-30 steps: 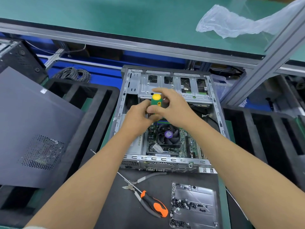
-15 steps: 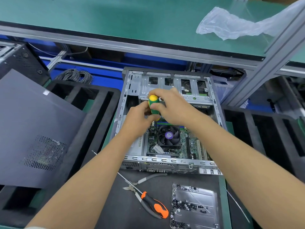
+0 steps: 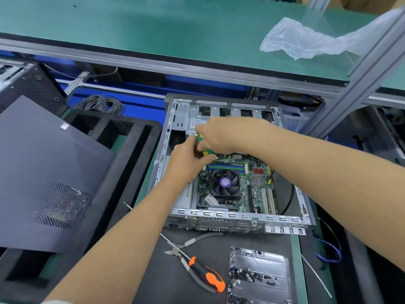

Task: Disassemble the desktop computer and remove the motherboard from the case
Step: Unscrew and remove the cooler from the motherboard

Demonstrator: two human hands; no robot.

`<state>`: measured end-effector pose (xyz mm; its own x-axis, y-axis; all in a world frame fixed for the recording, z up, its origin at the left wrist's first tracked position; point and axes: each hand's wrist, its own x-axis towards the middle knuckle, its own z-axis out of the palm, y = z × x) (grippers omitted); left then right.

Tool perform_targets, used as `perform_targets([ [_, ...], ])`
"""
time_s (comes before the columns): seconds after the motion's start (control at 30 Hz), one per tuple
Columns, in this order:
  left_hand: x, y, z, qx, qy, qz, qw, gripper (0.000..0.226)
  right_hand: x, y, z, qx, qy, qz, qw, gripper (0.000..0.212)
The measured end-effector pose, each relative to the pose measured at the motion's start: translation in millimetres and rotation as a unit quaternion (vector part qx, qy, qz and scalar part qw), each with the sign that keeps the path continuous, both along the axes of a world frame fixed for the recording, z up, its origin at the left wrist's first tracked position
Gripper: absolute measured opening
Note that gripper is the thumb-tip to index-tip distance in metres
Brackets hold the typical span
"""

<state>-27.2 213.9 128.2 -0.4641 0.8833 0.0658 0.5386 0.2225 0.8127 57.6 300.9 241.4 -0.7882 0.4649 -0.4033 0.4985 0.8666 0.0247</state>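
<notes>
An open metal computer case (image 3: 238, 218) lies flat on the bench with a green motherboard (image 3: 258, 183) inside it, carrying a black fan (image 3: 225, 183). Over the board's far left corner, my right hand (image 3: 219, 137) grips the top of a green and yellow screwdriver (image 3: 205, 150). My left hand (image 3: 186, 159) curls its fingers round the lower part of the same handle. The screwdriver's shaft and tip are hidden behind my hands.
The grey side panel (image 3: 43, 172) rests on black foam trays (image 3: 131, 154) at the left. In front of the case lie an orange-handled screwdriver (image 3: 203, 270), pliers (image 3: 192, 244) and a metal tray (image 3: 258, 277) with several screws. A plastic bag (image 3: 302, 40) sits on the green shelf.
My right hand has closed down over the top of the screwdriver handle, hiding its yellow cap. Both hands stay over the same corner of the board.
</notes>
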Motion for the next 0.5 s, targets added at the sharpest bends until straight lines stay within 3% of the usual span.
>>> perform_targets([
  [0.17, 1.0, 1.2, 2.0, -0.009, 0.007, -0.014, 1.0, 0.04, -4.9, -8.4, 6.9, 0.053, -0.061, -0.012, 0.997, 0.03],
  [0.27, -0.2, -0.9, 2.5, -0.013, -0.023, -0.033, 0.999, 0.042, -13.5, -4.6, 8.4, 0.01, -0.078, -0.061, 0.995, 0.038],
  [0.37, -2.2, -3.6, -4.2, 0.012, -0.02, -0.069, 0.997, 0.028, -16.6, 2.1, 7.6, 0.004, -0.175, -0.116, 0.978, 0.049],
  [0.47, -3.6, -5.1, -4.8, 0.081, -0.055, -0.021, 0.995, 0.051, -13.3, 8.9, 6.3, -0.02, -0.228, -0.141, 0.963, 0.068],
  [0.5, -4.8, -3.7, -4.7, 0.101, -0.079, 0.013, 0.992, 0.054, -12.9, 11.4, 4.4, -0.025, -0.22, -0.13, 0.966, 0.065],
])
